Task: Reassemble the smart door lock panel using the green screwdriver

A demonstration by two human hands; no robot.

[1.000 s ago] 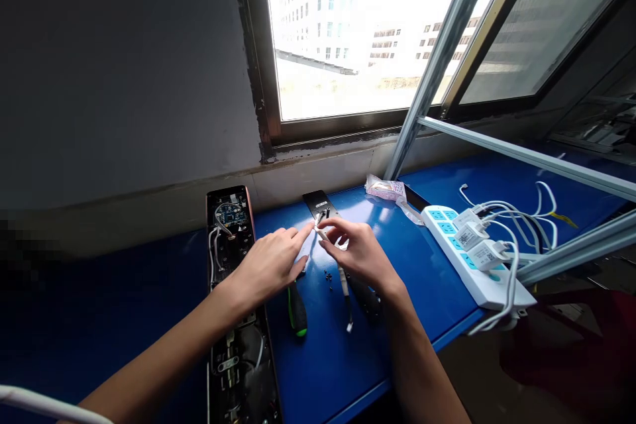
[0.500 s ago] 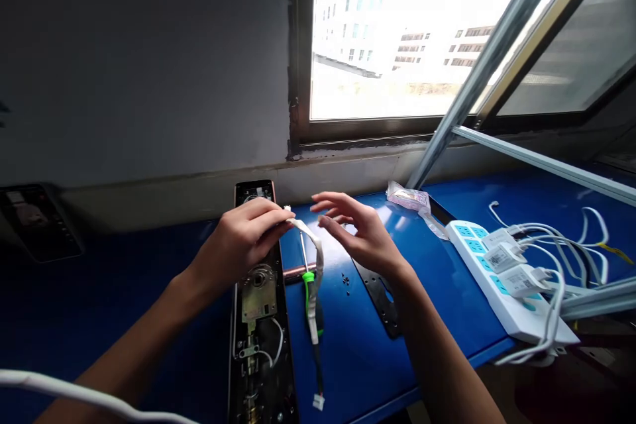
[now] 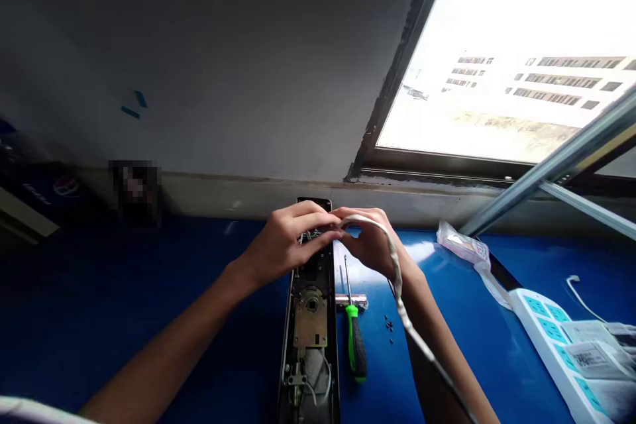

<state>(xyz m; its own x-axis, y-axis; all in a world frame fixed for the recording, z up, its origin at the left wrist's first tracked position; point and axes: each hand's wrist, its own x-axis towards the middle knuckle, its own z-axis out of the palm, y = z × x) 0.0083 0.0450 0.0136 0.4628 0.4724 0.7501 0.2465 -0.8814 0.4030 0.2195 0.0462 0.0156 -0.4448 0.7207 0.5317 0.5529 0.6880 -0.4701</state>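
Both hands are close together above the top end of the open lock body (image 3: 308, 338) — an electronic door lock w/ its mechanism and thin wires showing, lying lengthwise on the blue worktop (image 3: 387, 384). L hand (image 3: 293, 238) is half closed, fingers curled near the end of a white flat cable (image 3: 397, 278), but the grip itself is hidden, so I cannot tell if it really holds it. R hand (image 3: 370, 242) is curved, fingers partly folded; the cable passes over it, then falls along the R forearm toward lower right, approx. diagonal to the lock body. L hand is the nearer one to the lock's top end. Beside the body lie a green-handled screwdriver (image 3: 355, 344), a short metal bar (image 3: 350, 301) and small screws (image 3: 388, 326) — further right, a plastic bag (image 3: 464, 245) and a power strip (image 3: 546, 344).
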